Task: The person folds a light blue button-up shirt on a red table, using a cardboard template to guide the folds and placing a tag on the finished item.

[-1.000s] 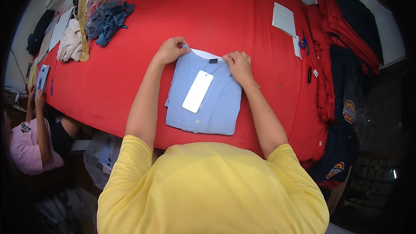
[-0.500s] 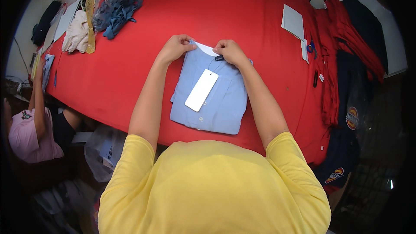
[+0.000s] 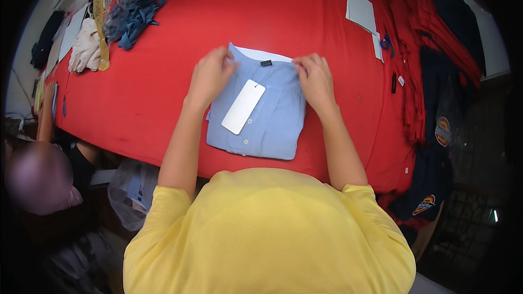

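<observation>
A folded light blue shirt [image 3: 278, 114] lies on the red cloth in front of me. White shows inside its neck opening, and a small black label [image 3: 266, 63] sits at the neckline. From that label a blank white hang tag [image 3: 243, 106] hangs on a string over the buttoned front. My right hand [image 3: 317, 80] pinches the shirt's upper right corner between thumb and fingers. Beside the upper left edge is my left hand [image 3: 210, 75], slightly blurred, its thumb and forefinger apart and the neck corner free above them.
Red cloth [image 3: 136, 92] covers the table. Far left are a dark blue cloth bundle [image 3: 133, 19], beige cloth [image 3: 86, 46] and plastic wrap. White cards [image 3: 360, 12], blue-handled scissors [image 3: 387, 45] and red garments [image 3: 436, 27] lie right. Another person [image 3: 41, 177] is at the left.
My right hand has slid rightward along the neckline to the corner, uncovering the black label. My left hand has come off the left neck corner and dropped lower. The neck opening looks wider.
</observation>
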`<state>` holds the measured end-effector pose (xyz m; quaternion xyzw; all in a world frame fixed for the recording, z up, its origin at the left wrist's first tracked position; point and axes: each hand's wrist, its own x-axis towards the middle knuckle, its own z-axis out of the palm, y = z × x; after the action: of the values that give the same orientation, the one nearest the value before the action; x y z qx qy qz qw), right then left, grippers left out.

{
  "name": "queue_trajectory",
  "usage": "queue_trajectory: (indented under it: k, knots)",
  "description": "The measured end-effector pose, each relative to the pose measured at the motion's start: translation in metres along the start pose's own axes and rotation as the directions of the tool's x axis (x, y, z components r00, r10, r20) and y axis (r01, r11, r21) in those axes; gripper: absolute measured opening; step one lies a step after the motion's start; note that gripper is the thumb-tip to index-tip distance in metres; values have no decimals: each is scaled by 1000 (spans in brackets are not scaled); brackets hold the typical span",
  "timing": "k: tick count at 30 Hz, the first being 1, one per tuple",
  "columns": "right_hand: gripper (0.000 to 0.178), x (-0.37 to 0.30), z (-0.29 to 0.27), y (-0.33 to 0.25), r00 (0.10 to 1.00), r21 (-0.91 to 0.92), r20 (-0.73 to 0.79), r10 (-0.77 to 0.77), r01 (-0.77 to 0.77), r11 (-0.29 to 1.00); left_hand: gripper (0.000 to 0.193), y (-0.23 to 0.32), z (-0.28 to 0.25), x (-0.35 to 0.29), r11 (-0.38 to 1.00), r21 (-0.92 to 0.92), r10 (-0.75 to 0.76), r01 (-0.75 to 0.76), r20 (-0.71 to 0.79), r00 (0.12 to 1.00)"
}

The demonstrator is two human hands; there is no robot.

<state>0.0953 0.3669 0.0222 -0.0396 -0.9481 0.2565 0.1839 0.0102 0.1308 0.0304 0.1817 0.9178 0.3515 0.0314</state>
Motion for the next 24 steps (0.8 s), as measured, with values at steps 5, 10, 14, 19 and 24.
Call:
queue_trajectory:
  k: [5,10,14,19,24]
  knots:
    - [22,-54,16,6,998,-5,33,-51,51,999,58,13,21,-57,998,0,58,-59,149,987]
    - [26,-54,16,2,999,-18,43,9,-8,1000,65,27,23,-64,979,-183,-55,87,172,984]
    - [27,-51,9,-3,993,-25,106,47,-44,999,66,34,26,-71,919,-364,-44,150,283,958]
    - [30,-43,14,-10,998,-9,-14,-61,61,998,71,34,33,-80,934,-322,-56,153,290,955]
    - [42,-36,38,-14,981,-148,107,-159,174,974,73,31,32,-85,929,-352,-20,116,265,964]
